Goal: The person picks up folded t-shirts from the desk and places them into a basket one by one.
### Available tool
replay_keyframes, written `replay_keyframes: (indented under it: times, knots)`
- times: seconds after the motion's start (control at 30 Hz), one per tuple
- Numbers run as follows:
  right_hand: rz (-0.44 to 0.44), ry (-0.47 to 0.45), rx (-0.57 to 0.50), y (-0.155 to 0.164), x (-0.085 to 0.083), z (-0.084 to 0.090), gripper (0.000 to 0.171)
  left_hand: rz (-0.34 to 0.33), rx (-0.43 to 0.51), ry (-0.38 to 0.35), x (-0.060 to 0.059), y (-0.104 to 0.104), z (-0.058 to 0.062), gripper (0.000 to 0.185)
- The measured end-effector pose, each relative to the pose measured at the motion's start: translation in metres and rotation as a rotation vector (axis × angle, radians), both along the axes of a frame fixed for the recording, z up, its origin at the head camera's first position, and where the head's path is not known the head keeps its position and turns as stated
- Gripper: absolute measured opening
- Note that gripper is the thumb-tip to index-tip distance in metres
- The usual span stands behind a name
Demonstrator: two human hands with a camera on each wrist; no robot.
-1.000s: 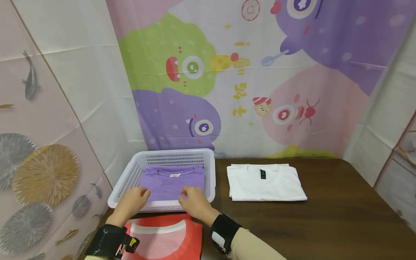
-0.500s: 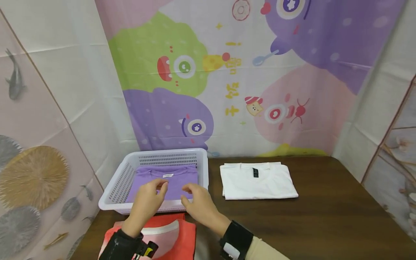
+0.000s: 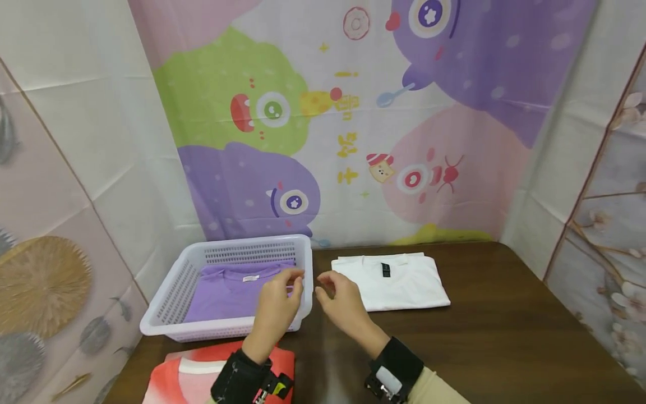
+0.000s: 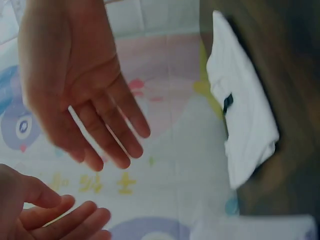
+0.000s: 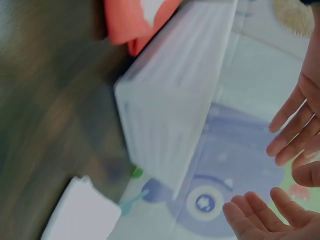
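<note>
The folded purple shirt lay flat in the white basket at the table's back left corner, just left of and below the left hand, which hung over the basket's right rim with the right hand close beside it above the bare table, both empty with fingers loosely bent. The shirt's collar pointed toward the back edge, its long axis running front to back (its near right part sat hidden behind the left hand). A folded white shirt lay near the back edge just right of the hands, an orange shirt was cut off at the front edge, and the wrist views were blurred.
</note>
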State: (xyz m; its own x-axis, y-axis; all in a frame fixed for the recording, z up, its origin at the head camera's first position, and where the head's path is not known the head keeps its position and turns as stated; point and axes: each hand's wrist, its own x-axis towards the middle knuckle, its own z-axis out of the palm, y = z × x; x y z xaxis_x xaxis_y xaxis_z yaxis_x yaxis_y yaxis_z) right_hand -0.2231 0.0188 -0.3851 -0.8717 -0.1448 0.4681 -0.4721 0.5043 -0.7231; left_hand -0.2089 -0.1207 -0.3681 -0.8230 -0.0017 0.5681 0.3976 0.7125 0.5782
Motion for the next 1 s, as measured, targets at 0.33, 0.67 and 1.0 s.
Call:
replay_keyframes:
  times: [0.33, 0.67, 1.0]
  knots:
    - [-0.163, -0.06, -0.031, 0.046, -0.019, -0.019, 0.023, -0.083, 0.039, 0.105, -0.008, 0.06, -0.024, 0.017]
    - [-0.408, -0.196, 0.032, 0.103, -0.039, -0.061, 0.038, -0.06, 0.079, -0.082, -0.03, 0.088, -0.069, 0.024]
    - [-0.614, -0.428, 0.137, 0.168, -0.043, -0.096, 0.048, 0.037, 0.225, -0.348, -0.05, 0.08, -0.118, 0.036]
